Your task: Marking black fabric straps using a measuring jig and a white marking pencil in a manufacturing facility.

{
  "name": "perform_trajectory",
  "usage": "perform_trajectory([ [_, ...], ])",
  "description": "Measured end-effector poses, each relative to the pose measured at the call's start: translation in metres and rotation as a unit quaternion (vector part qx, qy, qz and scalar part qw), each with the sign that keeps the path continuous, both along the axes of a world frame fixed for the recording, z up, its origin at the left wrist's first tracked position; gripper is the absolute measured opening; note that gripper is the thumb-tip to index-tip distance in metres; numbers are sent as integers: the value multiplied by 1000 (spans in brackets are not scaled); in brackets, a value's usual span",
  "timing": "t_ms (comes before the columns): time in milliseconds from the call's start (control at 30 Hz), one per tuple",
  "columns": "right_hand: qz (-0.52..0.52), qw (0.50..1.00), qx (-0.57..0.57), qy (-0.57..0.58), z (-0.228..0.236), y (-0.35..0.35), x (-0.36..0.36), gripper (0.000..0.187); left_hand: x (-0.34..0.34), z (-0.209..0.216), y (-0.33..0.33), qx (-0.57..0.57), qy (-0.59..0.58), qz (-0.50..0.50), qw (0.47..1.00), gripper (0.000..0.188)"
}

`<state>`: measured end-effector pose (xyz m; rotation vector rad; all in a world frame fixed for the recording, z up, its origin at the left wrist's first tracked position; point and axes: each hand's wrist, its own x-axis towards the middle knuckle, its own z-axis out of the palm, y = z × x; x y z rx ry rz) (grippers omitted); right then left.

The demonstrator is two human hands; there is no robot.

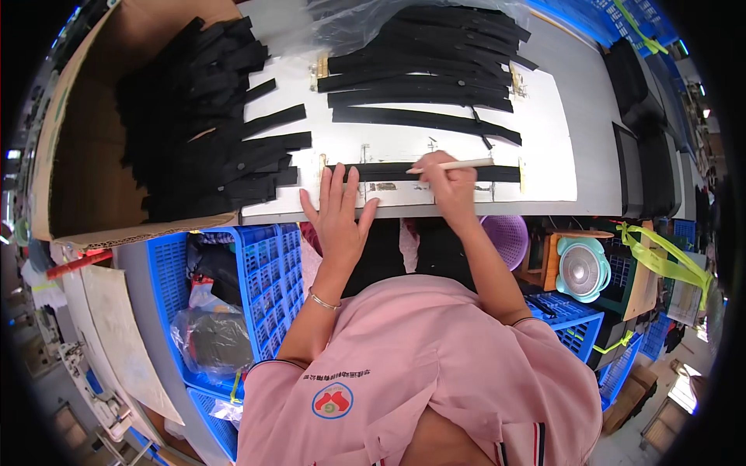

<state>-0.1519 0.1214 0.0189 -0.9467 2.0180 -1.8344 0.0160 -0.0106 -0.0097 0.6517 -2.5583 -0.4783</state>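
Observation:
A black fabric strip (pixel 388 172) lies straight across the white board (pixel 548 155) near the table's front edge. My left hand (pixel 339 206) rests flat with fingers spread, its fingertips on the strip's left end. In my right hand (pixel 452 184) is a white pencil-like marker (pixel 470 164), its tip touching the strip around the middle. Beyond this strip, several more black strips (pixel 420 97) lie side by side, stacked toward the far side. To the left, a big heap of black strips (pixel 194 116) spills over a cardboard box's edge onto the board.
The open cardboard box (pixel 78 155) stands at the table's left. Clear plastic film (pixel 342 27) covers part of the far strips. Below the table are a blue crate (pixel 268 272), a purple basket (pixel 509 237) and a small turquoise fan (pixel 583 269). Dark cases (pixel 631 167) line the right side.

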Motion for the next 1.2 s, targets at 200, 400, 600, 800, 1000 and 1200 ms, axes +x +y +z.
perform_trajectory([
  [200, -94, 991, 77, 53, -5, 27, -20, 21, -1, 2, 1, -8, 0, -1, 1000, 62],
  [400, -104, 990, 58, 76, -11, 25, -20, 19, -1, 3, 0, -3, -6, -2, 1000, 62],
  [600, -91, 985, 104, 102, -14, 25, -22, 19, -2, 7, 3, 5, 0, 6, 1000, 61],
  [800, -103, 979, 93, 150, -17, 24, -22, 20, -42, 26, 31, 67, 102, -71, 990, 45],
  [1000, -112, 979, 91, 146, -16, 25, -21, 19, -78, 16, 39, 118, 149, -99, 977, 15],
  [1200, -53, 993, 66, 79, -11, 33, -21, 22, -81, 17, 39, 100, 163, -91, 977, 11],
])
